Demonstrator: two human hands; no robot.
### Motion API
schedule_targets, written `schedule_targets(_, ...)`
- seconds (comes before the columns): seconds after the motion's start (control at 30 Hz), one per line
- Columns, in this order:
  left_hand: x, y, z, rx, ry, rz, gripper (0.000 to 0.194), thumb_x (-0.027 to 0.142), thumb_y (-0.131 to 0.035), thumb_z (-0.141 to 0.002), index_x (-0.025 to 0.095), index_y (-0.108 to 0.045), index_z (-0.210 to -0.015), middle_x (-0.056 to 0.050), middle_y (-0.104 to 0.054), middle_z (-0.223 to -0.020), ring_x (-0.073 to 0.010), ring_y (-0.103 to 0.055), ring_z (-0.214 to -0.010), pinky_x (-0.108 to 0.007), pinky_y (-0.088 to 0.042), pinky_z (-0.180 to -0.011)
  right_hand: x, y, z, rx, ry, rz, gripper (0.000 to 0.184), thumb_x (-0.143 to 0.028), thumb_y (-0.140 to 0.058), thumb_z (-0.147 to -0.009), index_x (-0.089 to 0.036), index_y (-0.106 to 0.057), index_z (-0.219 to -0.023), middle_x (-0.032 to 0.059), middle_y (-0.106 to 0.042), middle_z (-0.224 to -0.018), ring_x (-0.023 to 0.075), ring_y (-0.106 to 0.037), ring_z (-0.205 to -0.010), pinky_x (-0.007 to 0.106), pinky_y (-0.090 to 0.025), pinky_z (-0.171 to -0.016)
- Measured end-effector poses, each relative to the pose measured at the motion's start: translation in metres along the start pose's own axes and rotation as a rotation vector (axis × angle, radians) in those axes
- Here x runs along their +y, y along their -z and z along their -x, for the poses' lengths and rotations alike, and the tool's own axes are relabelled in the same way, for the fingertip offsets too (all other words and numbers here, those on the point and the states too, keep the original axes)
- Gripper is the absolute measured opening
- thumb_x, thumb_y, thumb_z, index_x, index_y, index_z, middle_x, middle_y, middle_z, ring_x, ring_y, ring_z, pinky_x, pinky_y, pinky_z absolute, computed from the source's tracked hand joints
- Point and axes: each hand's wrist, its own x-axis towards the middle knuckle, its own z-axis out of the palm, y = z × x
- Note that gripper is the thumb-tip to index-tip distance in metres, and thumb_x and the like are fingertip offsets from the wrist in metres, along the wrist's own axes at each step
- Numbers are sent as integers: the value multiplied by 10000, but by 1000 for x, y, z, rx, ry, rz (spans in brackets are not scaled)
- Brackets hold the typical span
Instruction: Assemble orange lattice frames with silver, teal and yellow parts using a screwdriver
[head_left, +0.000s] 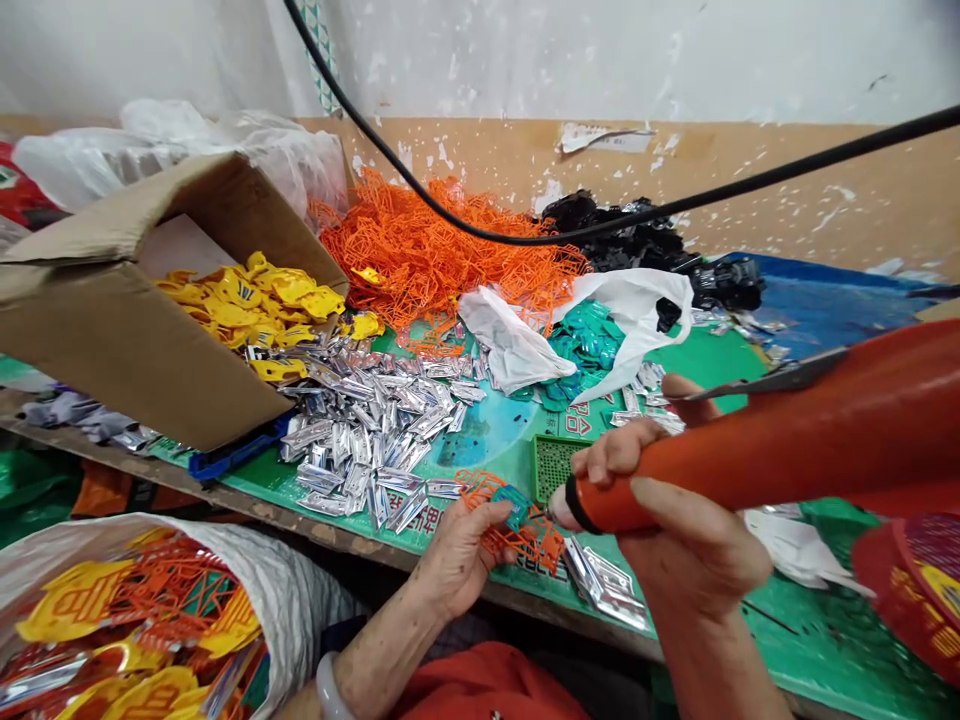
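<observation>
My left hand pinches an orange openwork plastic frame with a small teal plastic piece on it, above the table's front edge. Wrapped round a thick orange power screwdriver is my right hand; a metal lever runs along the tool's top. The screwdriver's pale nose points left, close to the orange frame; whether they touch I cannot tell. Just below the nose, a few shiny metal strips lie on the table. Behind the frame stands a small green perforated basket.
Silvery metal clips are heaped beside a tipped cardboard box of yellow parts. Orange frames, black parts and a white bag lie behind. A black cable hangs across. A filled sack stands lower left.
</observation>
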Motion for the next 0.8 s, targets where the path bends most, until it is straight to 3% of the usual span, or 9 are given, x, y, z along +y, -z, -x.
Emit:
schedule_targets(0.1, 0, 2, 0, -29, -26, 5, 334, 257, -783, -631, 131, -605, -884, 2, -654, -737, -123, -639, -580, -164, -392, -379, 6, -3, 7, -22, -14, -24, 501, -127, -690, -632, -323, -606, -1086, -46, -592, -671, 131, -563, -589, 337, -518, -672)
schedule_targets(0.33, -2, 3, -1, -53, -28, -3, 319, 244, -772, -626, 129, -612, -876, 16, -629, -675, -101, -588, -525, -163, -388, -369, 12, -1, 10, -43, -58, -21, 149, -200, -719, -650, -220, -633, -770, -28, -570, -673, 126, -558, -607, 316, -522, -662)
schedule_targets(0.8, -4, 0, 0, -57, -63, -15, 296, 256, -779, -640, 140, -639, -873, 12, -632, -713, -94, -556, -538, -177, -407, -391, 11, -3, 9, -28, -97, 2, 204, -185, -720, -617, -227, -651, -805, -33, -572, -664, 128, -562, -605, 311, -509, -649)
